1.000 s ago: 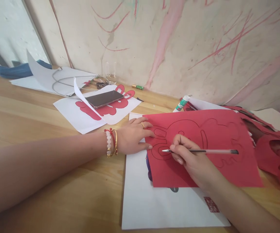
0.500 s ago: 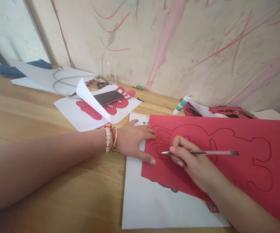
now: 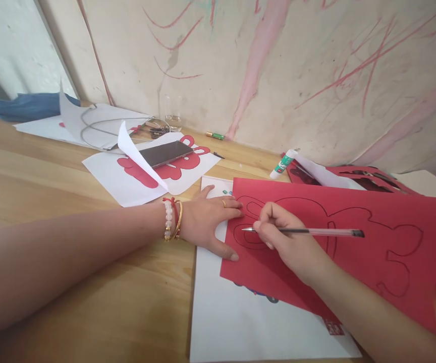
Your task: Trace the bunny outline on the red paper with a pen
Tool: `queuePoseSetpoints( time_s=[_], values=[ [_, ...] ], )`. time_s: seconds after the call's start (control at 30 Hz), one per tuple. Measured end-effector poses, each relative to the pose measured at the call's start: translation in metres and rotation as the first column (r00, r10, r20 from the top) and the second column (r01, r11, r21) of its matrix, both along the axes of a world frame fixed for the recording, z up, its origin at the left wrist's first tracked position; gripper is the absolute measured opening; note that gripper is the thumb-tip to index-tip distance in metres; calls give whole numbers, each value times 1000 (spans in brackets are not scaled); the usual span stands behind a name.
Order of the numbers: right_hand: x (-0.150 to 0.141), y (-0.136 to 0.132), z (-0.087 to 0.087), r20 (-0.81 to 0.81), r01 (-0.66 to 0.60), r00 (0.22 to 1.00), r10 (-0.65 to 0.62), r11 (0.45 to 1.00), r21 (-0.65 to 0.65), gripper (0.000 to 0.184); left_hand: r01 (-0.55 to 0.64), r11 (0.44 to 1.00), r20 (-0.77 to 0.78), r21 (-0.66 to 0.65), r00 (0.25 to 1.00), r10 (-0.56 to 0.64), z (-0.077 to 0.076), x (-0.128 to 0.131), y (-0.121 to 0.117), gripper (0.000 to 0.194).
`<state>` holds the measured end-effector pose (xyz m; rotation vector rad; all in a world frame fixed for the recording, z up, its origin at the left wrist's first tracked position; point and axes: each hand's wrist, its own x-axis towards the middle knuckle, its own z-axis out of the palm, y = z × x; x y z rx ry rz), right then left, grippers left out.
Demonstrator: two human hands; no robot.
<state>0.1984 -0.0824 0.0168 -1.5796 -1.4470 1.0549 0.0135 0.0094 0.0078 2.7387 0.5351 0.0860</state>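
A cracked plaster wall streaked with pink and red [image 3: 316, 65] rises behind a pale wooden table [image 3: 24, 151]. On the table, toward 4 o'clock from the middle of the view, a rectangular sheet of red paper [image 3: 392, 262] lies tilted across a white paper sheet [image 3: 271, 333], with a dark outline of a long-eared figure [image 3: 388, 254] drawn on it. The left hand [image 3: 208, 224] lies open and flat, fingers spread, and holds nothing; its fingertips and thumb rest at the red sheet's left edge. The right hand [image 3: 286, 239] is closed in a writing grip around a slim clear pen with a dark end [image 3: 309, 232], its metal tip at the outline's left loop; whether the tip touches the paper cannot be told. Since half a second ago, the tip and right hand have shifted toward 10 o'clock, while the left hand has stayed put. At 11 o'clock from the hands, a black smartphone [image 3: 165, 154] lies on a red paper cut-out [image 3: 137, 174]; at 12 o'clock stands a white-and-green glue stick [image 3: 284, 164].
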Motion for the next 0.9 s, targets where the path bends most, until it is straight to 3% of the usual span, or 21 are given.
queuePoseSetpoints(
  time_s=[0.2,0.53,0.9],
  values=[
    [2,4,-8,74,-90,994,83,991,97,23,11,1000,7,-3,1000,-11,-1,1,1,79],
    [9,4,-17,148,-186,974,173,980,75,22,-18,1000,-1,-24,1000,18,-1,1,0,79],
    [6,3,-14,188,-178,968,169,983,34,21,-10,1000,29,-25,1000,11,-6,1,3,79]
  ],
)
